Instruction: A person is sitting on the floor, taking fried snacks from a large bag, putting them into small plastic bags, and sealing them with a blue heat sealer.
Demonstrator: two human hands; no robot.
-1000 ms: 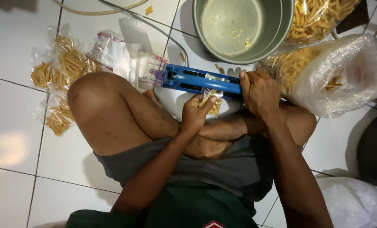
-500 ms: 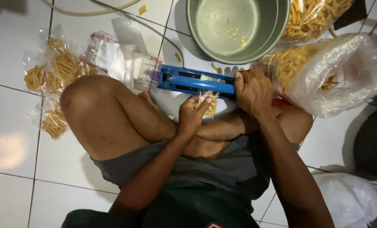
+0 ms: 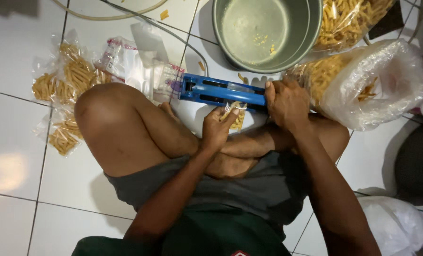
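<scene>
On the tiled floor, at twelve o'clock from crossed legs, the right hand [image 3: 287,102] presses a blue heat sealer [image 3: 221,91] shut while the left hand [image 3: 217,128] pinches a small snack bag [image 3: 235,114], feeding its mouth under the bar for sealing.

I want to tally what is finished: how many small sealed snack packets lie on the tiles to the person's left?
3, as far as I can tell: one packet farthest left, one beside it nearer the empty bags, one below by the knee. Overlapping plastic may hide more.
</scene>
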